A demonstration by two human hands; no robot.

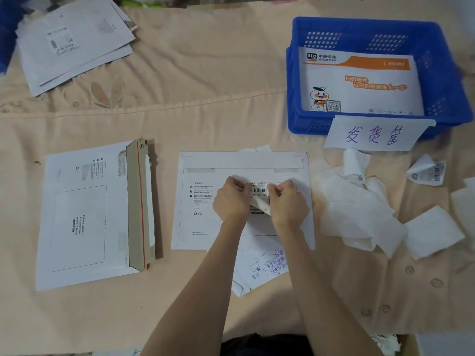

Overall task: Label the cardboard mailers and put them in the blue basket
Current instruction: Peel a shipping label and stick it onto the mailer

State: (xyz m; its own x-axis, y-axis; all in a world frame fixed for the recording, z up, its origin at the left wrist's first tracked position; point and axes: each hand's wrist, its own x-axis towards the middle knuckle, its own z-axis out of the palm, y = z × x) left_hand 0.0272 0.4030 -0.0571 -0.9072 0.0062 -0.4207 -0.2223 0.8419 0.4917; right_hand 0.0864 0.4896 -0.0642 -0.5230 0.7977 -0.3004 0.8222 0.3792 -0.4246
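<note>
**Sticking the label down square**

Both hands work over the mailer point(243, 201) lying near the front edge of the cloth point(205, 73). The left hand point(231, 201) pinches one end of the label point(259, 190), and the right hand point(288, 204) pinches the other, fingers curled round it; a curl of backing paper seems to hang between them. The label sits over the printed waybill box, its top strip apparently touching the card already.

To do this well, I would keep the label taut and level with the box outline, then press from the stuck edge downward while drawing the backing away, so no crease or bubble gets trapped. Smooth the barcode flat last.

The basket point(437, 73) stands at the far right corner with one mailer inside. A second mailer point(77, 214), flap open, waits at the left edge. Peeled backings point(359, 214) litter the right side; keep them off the sticky face
</note>
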